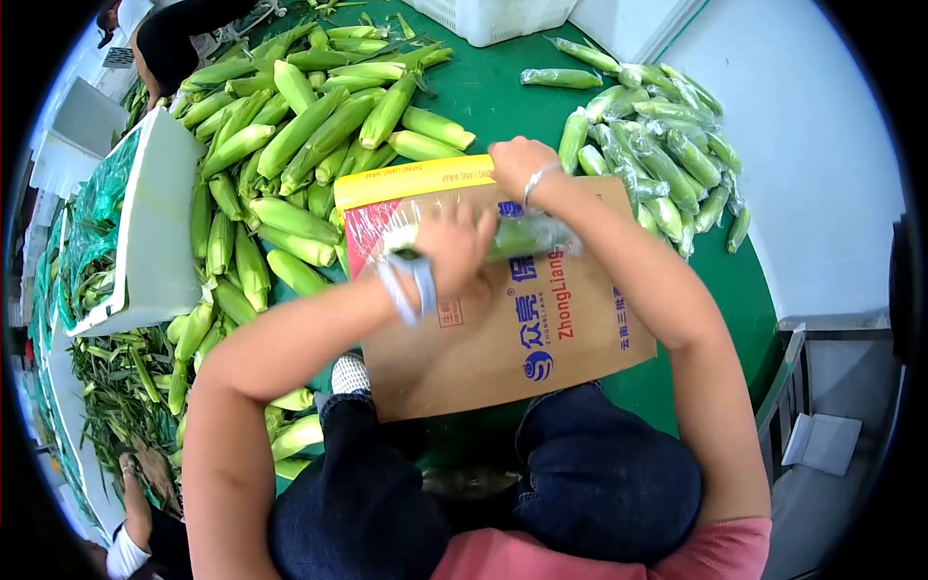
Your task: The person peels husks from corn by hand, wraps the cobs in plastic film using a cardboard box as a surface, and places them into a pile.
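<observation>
A flat brown cardboard sheet (464, 358) with blue and red printing lies in front of my knees. Along its far edge runs a yellow wrap box strip (416, 181). An ear of corn in clear film (527, 238) lies across the cardboard. My left hand (449, 246), blurred by motion, is over the near-left end of this ear, and its grip is unclear. At the right end of the yellow strip, my right hand (522, 166) has its fingers curled down on the edge; what they hold is hidden.
Unwrapped corn (300, 135) is heaped at the left and film-wrapped corn (667, 145) at the right on the green surface (483, 87). A white foam box (159, 222) stands left, a white crate (493, 17) at the back. Other people are at the left edge.
</observation>
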{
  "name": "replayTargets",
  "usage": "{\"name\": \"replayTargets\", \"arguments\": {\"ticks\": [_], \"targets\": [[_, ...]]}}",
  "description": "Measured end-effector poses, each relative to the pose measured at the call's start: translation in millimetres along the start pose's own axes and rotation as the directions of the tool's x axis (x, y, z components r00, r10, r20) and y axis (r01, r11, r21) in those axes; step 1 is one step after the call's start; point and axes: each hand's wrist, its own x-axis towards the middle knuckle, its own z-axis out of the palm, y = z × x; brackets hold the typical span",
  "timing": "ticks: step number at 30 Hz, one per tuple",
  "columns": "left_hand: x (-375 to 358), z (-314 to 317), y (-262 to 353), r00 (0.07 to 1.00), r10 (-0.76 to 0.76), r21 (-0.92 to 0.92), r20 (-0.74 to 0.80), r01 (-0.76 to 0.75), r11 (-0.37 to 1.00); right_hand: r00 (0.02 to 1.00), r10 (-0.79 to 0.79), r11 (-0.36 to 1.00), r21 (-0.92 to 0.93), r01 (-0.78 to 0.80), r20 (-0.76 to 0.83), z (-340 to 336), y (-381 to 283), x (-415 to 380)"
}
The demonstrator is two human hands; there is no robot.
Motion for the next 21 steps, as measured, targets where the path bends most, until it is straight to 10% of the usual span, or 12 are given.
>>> {"name": "replayTargets", "arguments": {"ticks": [4,9,11,13,14,18,19,21], "targets": [[31,5,-25,0.997,0.065,-0.164,0.036,-0.058,0.985,0.945,0.096,0.994,0.010,-0.105,0.313,6,9,7],[-51,-18,16,0.795,0.422,-0.261,0.437,-0.337,0.905,0.971,0.099,0.984,0.122,-0.128,0.219,18,15,-10],[-68,-30,9,0.533,0.544,-0.410,0.649,-0.357,0.839,0.973,0.101,0.974,0.179,-0.139,0.206,31,19,-16],[-76,-26,-4,-0.069,0.764,-0.718,0.642,-0.404,0.567,0.980,0.081,0.963,0.238,-0.124,0.183,35,18,-28],[-99,-13,-17,-0.143,0.759,-0.767,0.636,-0.007,0.641,0.981,0.080,0.963,0.239,-0.122,0.177,39,16,-39],[-168,7,-74,0.619,0.611,-0.800,0.494,0.598,0.040,0.949,-0.058,0.923,0.345,0.169,-0.308,71,19,-86],[-168,-10,-68,0.584,0.662,-0.547,0.469,0.781,-0.302,0.944,-0.112,0.924,0.318,0.214,-0.310,65,10,-102],[-174,-7,-42,0.904,0.218,-0.575,0.367,0.405,-0.711,0.929,-0.296,0.779,0.507,0.370,-0.223,51,-27,-128]]}}
